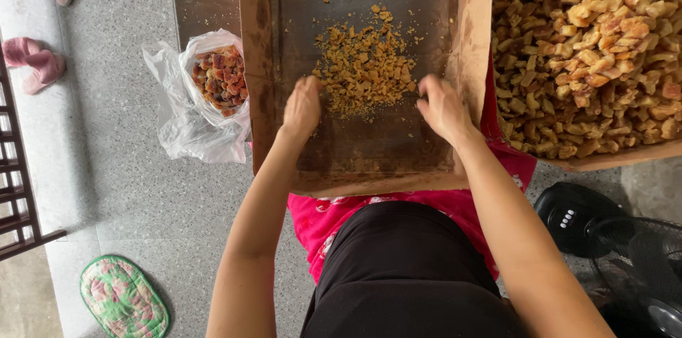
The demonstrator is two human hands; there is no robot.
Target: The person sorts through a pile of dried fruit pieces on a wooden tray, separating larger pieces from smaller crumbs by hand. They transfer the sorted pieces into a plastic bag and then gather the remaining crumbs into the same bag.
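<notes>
A flat brown cardboard tray (264, 82) lies before me with a small heap of golden-brown crumbs and bits (366, 64) on its dark bottom. My left hand (302, 107) rests on the tray at the heap's left edge, fingers curled down onto the crumbs. On the heap's right edge lies my right hand (442, 107), fingers bent inward. The two hands flank the heap from both sides. Whether either one grips any bits is hidden under the fingers.
A second cardboard tray (618, 159) at the right is piled with golden-brown chunks (590, 47). A clear plastic bag of darker reddish pieces (220, 79) sits left of the tray. Pink cloth (327, 221) covers my lap. Slippers (35, 61), a green sandal (122, 299) and a black fan (625, 253) stand on the floor.
</notes>
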